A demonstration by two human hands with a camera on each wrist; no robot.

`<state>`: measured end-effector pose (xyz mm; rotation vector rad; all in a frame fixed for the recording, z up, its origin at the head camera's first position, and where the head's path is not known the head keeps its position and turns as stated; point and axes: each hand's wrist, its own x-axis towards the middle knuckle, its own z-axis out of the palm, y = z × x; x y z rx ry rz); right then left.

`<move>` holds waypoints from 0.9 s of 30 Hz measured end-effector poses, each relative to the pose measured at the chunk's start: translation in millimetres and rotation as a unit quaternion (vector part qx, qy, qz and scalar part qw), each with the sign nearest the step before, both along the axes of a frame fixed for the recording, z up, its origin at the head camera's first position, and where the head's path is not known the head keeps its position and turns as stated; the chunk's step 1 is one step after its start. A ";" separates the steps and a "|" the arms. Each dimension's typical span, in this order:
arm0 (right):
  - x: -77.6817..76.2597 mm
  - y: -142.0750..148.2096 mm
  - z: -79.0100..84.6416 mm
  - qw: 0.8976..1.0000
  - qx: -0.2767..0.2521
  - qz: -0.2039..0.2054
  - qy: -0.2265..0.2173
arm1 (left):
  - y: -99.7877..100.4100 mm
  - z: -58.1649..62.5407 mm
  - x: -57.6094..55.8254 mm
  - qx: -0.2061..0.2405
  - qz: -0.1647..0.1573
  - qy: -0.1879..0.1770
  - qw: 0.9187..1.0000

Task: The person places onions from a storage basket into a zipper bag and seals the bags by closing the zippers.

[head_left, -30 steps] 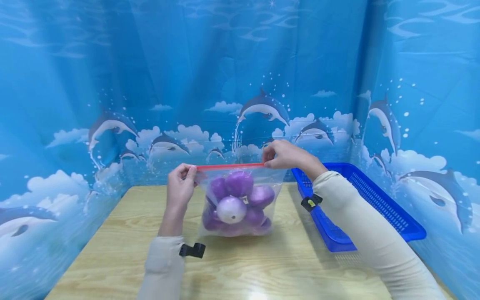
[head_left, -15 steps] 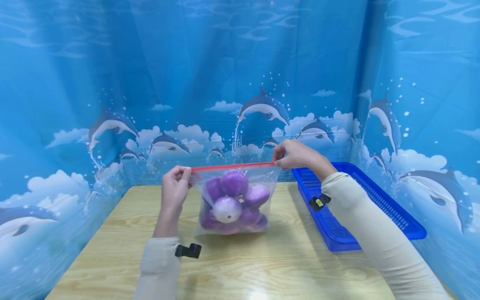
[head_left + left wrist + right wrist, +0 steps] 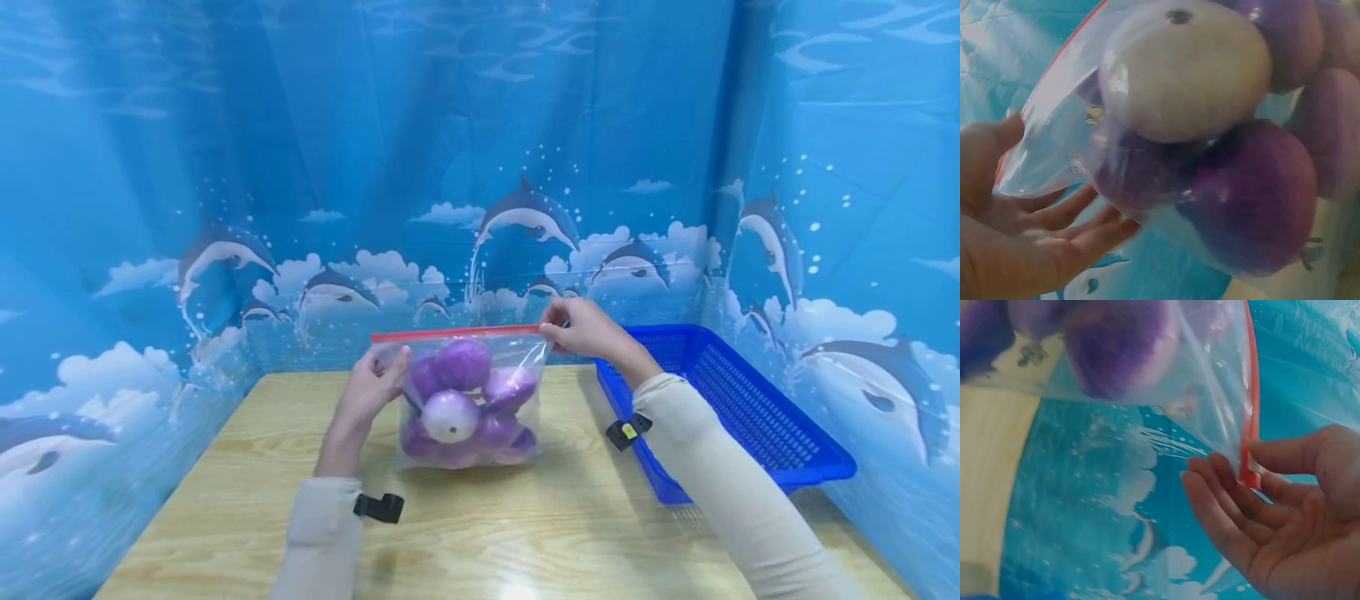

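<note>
A clear zip bag (image 3: 468, 334) with a red closure strip stands upright on the table, full of several glossy purple, onion-like bulbs (image 3: 463, 364). One bulb (image 3: 1185, 72) turns a whitish end with a dark spot towards me. My right hand (image 3: 588, 329) pinches the bag's right top corner between thumb and fingers at the end of the strip. At the left side of the bag is my left hand (image 3: 371, 387), just under the strip's left end. In the left wrist view its fingers (image 3: 1079, 234) extend loosely behind the plastic, with the thumb near the red edge.
A blue perforated basket (image 3: 750, 400) stands at the right side of the wooden table (image 3: 480, 533), partly behind the right arm. Blue dolphin-print curtains (image 3: 375, 167) hang close around the back and sides.
My right hand first slid right along the strip to the corner, then dipped slightly. My left hand has let go of the left top corner and dropped lower beside the bag.
</note>
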<state>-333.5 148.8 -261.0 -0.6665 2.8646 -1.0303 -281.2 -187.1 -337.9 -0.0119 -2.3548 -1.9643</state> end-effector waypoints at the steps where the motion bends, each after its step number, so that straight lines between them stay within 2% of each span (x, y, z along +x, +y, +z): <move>1: -0.9 -0.5 -4.5 1.000 -0.016 -0.007 -0.005 | -0.1 -2.5 -0.2 -0.012 -0.019 -0.012 1.000; 3: -2.3 -1.7 -13.0 0.998 -0.049 -0.025 -0.020 | -0.3 -6.9 -1.1 -0.026 -0.047 -0.028 0.998; 7: -3.3 -3.4 -30.8 0.992 -0.111 -0.036 -0.043 | -1.4 -13.9 -1.1 -0.042 -0.062 -0.042 0.996; 10: -0.7 -3.7 -43.8 0.988 -0.136 -0.028 -0.066 | -2.2 -18.4 -1.0 -0.051 -0.075 -0.046 0.995; 16: 7.9 -6.0 -64.4 0.991 -0.078 0.032 -0.101 | -3.2 -25.9 -2.3 -0.054 -0.076 -0.048 0.994; 18: 9.8 -7.8 -71.1 0.992 -0.059 0.057 -0.096 | -3.4 -27.6 -3.1 -0.057 -0.081 -0.048 0.994; 21: 11.7 -11.3 -81.9 0.992 -0.061 0.077 -0.083 | -3.8 -29.7 -3.7 -0.069 -0.094 -0.054 0.992; 24: 12.2 -15.2 -92.3 0.992 -0.070 0.074 -0.068 | -3.9 -31.9 -4.4 -0.089 -0.104 -0.056 0.989; 27: 12.3 -18.9 -99.7 0.993 -0.078 0.057 -0.061 | -1.3 -33.4 -5.1 -0.098 -0.102 -0.054 0.988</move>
